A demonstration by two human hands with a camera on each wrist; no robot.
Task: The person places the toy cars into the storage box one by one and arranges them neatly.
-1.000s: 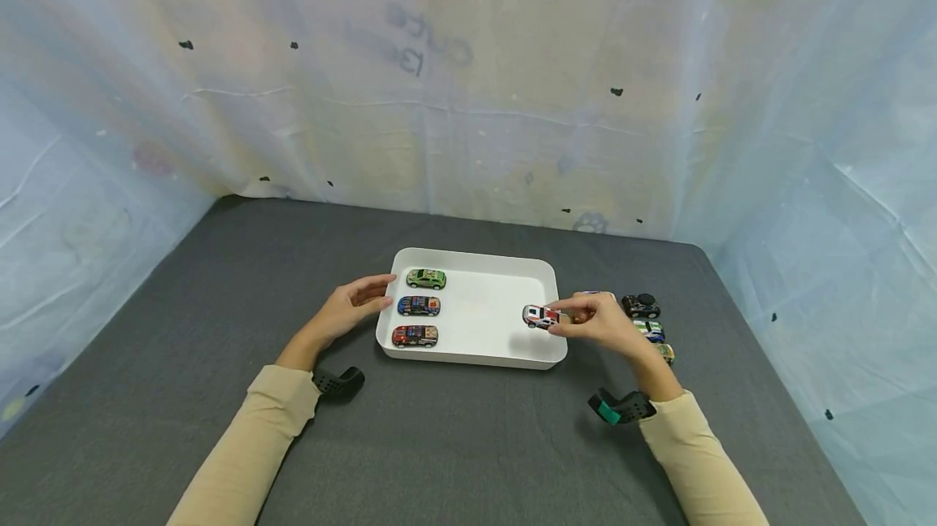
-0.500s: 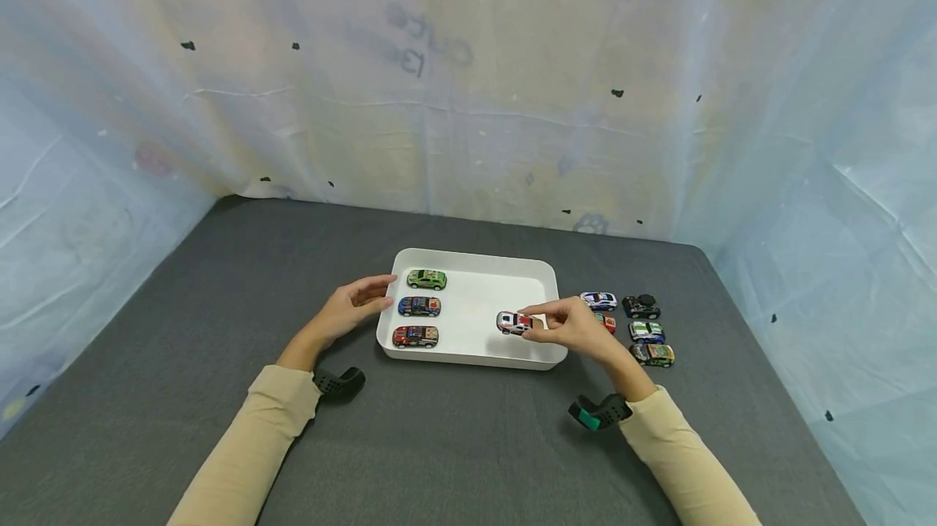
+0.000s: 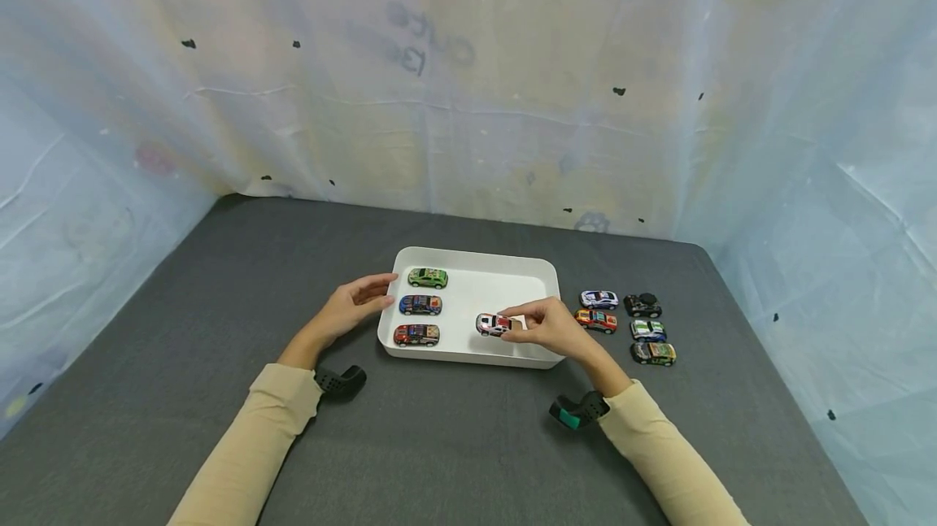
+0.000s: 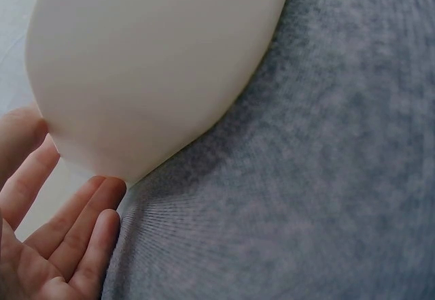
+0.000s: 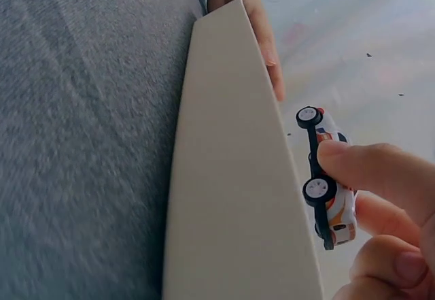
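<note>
My right hand (image 3: 551, 327) pinches a white and red toy car (image 3: 494, 324) between thumb and fingers, above the floor of a white tray (image 3: 486, 267). In the right wrist view the toy car (image 5: 333, 177) shows its wheels, raised over the tray's wall (image 5: 228, 171). With its fingers, my left hand (image 3: 347, 308) touches the tray's left end; the left wrist view has those fingertips (image 4: 112, 190) against the outer wall. Inside the tray, along the left side, a green car (image 3: 428, 278), a blue car (image 3: 420, 305) and a red and black car (image 3: 416, 335) stand in a column.
Right of the tray, on the grey cloth (image 3: 454, 428), several more toy cars stand together, among them a white one (image 3: 599, 299), an orange-red one (image 3: 596, 320) and a black one (image 3: 642, 305). Pale sheeting (image 3: 468, 103) walls the back and sides.
Holding the white and red car, my right hand has moved left, from the tray's right edge towards its middle. The orange-red car has come into full view. My left hand stays put.
</note>
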